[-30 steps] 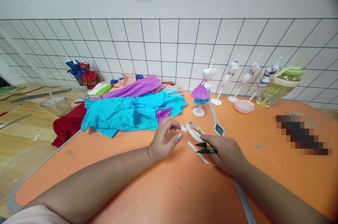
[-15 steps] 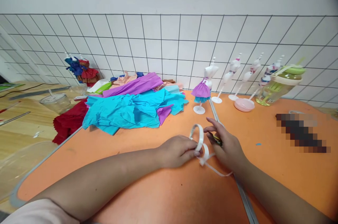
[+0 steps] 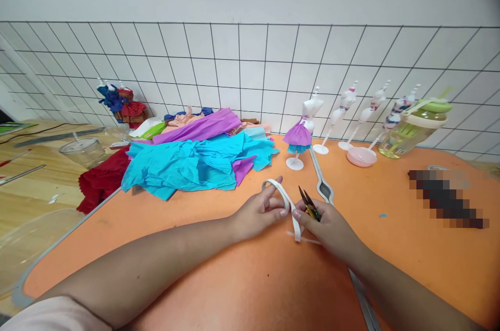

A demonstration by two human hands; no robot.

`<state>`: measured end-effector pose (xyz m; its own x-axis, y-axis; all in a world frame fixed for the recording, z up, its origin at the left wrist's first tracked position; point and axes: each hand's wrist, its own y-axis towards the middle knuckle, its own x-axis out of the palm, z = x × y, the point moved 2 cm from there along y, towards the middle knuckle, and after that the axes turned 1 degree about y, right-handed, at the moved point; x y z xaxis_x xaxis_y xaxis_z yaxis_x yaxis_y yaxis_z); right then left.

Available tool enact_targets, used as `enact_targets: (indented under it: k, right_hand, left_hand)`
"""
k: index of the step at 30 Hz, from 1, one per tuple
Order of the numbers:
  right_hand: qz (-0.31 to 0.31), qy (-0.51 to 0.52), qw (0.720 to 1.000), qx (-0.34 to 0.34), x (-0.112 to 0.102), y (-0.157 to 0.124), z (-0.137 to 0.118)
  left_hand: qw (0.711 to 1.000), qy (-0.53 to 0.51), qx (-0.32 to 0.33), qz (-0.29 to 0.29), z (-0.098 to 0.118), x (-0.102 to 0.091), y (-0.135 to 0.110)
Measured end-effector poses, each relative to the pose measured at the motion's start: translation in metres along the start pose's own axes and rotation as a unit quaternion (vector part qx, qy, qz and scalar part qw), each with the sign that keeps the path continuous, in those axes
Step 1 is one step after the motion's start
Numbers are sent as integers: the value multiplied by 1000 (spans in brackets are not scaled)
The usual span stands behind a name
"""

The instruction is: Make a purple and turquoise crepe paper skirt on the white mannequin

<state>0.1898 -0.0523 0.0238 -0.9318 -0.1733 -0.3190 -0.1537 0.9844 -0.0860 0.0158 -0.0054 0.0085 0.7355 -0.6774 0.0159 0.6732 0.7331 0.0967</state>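
Observation:
A roll of white tape (image 3: pixel 288 199) hangs tilted around the raised index finger of my left hand (image 3: pixel 255 216), whose fingers are curled about it. One end of the tape runs down between the two hands. My right hand (image 3: pixel 332 229) pinches that strip between thumb and fingers. Small scissors (image 3: pixel 308 206) with dark blades and yellow-green handles are also in my right hand, their points upward and slightly apart. A thin pale strip lies on the orange table just below the hands. Just behind them stands a small white dress form (image 3: pixel 311 112) in a purple and blue crepe paper skirt.
Crumpled blue crepe paper (image 3: pixel 183 164) and purple paper (image 3: pixel 203 125) lie at the left, beside red paper (image 3: pixel 103 180). More dress forms, a pink bowl (image 3: pixel 361 156) and a green-lidded bottle (image 3: pixel 417 125) stand at the back right. A blurred dark object (image 3: pixel 445 198) lies at right.
The roll has tipped over to the left on my left index finger. My right hand has come in to take the tape strip, and its scissors now point upward in plain sight.

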Motion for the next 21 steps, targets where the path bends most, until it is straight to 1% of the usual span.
enact_targets:
  k: [3, 6, 8, 10, 13, 14, 15, 16, 18, 19, 20, 21]
  right_hand:
    - [-9, 6, 1000, -11, 2, -1, -2]
    - [-4, -22, 1000, -11, 2, -1, -3]
    - [1, -36, 999, -1, 2, 0, -3]
    - [1, -45, 999, 5, 3, 0, -3]
    - [-4, -94, 996, -12, 2, 2, -2]
    - [10, -117, 993, -25, 1, 2, -1]
    - [40, -140, 988, -43, -1, 3, 0]
    - [83, -163, 981, -67, -4, 3, 1]
    - [164, -201, 957, -132, -8, 1, 1]
    - [180, -219, 943, -175, -9, 0, 1]
    - [176, -239, 929, -222, -9, -1, 1]
    - [158, -259, 915, -266, -7, -3, 1]
  left_hand:
    - [996, -80, 13, 30, 2, -3, 2]
    - [992, -121, 2, 30, 5, -7, 3]
    - [992, -125, -3, 32, 6, -9, 4]
    - [993, -111, 2, 51, 6, -11, 5]
    - [993, -76, 17, 83, 9, -12, 7]
    - [994, -65, 19, 89, 9, -12, 7]
    - [994, -54, 18, 91, 10, -12, 7]
    - [995, -42, 15, 89, 10, -11, 7]
    - [997, -20, 5, 80, 7, -7, 6]
    - [997, -10, -1, 74, 5, -5, 5]
    - [998, -1, -8, 68, 2, -2, 5]
    - [998, 8, -14, 61, -1, 0, 4]
